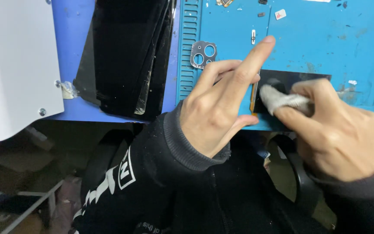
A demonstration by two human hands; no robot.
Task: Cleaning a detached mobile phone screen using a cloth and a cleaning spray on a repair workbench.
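Crumpled white wipe [282, 100] on glossy black panel [299, 80]

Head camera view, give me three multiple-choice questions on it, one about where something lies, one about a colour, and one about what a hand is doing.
1. Where does the metal camera-lens frame lie?
A. on the blue mat, left of the raised finger
B. under the white cloth
C. on the floor

2. What colour is the work mat?
A. red
B. blue
C. green

3. What is the right hand doing?
A. resting open and empty
B. holding a screwdriver
C. pinching a white cloth wad against the dark flat panel

Answers:
1 A, the frame sits on the mat beside the ribbed strip, left of the left hand.
2 B, the mat is plainly blue.
3 C, the fingers close on the wad, pressed onto the panel.
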